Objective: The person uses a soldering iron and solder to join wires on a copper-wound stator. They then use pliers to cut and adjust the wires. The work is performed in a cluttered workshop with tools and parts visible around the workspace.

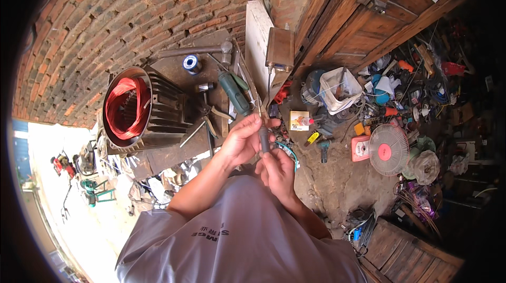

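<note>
Between my two hands, in front of my chest, is a tool with a dark grey round handle (264, 139); it points away from me, and I cannot make out its exact kind. My left hand (240, 140) pinches around its upper end, fingertips closed. Lower down, the fingers of my right hand (278, 172) are closed on the handle's near end. Just beyond my left hand a green power tool (233, 92) lies on the bench. Pliers (215, 117) and a hammer (204, 87) rest to its left.
A ribbed motor housing (171, 117) with a red wire coil (126, 108) stands on the bench at left. Behind are a wire spool (191, 63) and a long-handled hammer (225, 51). A metal box (279, 48), white bucket (340, 90) and pink fan (387, 148) are to the right.
</note>
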Available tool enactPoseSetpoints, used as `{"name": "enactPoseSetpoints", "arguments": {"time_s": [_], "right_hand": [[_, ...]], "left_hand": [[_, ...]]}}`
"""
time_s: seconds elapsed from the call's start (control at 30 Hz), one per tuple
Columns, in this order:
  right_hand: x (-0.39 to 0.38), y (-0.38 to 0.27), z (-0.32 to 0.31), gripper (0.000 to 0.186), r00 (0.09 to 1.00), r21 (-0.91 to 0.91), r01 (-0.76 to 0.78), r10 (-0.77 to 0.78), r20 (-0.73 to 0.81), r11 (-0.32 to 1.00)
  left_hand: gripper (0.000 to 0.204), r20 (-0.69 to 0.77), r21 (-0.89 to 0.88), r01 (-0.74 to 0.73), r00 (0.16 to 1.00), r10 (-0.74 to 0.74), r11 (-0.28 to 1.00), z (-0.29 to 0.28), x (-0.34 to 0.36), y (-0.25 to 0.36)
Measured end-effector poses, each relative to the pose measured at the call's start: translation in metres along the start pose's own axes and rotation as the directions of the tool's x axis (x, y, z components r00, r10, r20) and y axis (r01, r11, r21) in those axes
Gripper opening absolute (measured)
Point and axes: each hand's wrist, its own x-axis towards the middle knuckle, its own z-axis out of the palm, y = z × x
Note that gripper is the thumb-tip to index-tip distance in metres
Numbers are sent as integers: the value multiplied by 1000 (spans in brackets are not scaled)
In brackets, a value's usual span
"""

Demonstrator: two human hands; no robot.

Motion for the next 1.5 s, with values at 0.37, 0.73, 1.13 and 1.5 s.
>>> {"name": "enactPoseSetpoints", "arguments": {"time_s": [0.37, 0.73, 1.13, 1.5], "right_hand": [[1, -6, -4, 21, 1000, 21, -15, 15, 6, 1000], [3, -8, -7, 20, 1000, 35, -10, 10, 16, 999], [3, -10, -7, 25, 1000, 26, 11, -11, 25, 1000], [0, -12, -12, 24, 999, 51, 1, -3, 37, 999]], "left_hand": [[36, 1, -140, 121, 992, -122, 983, 14, 4, 8], [36, 18, -275, 113, 993, -113, 955, 11, 7, 2], [44, 78, -169, 15, 997, -2, 986, -2, 8, -6], [42, 78, -176, 62, 996, -48, 982, 13, 7, -5]]}}
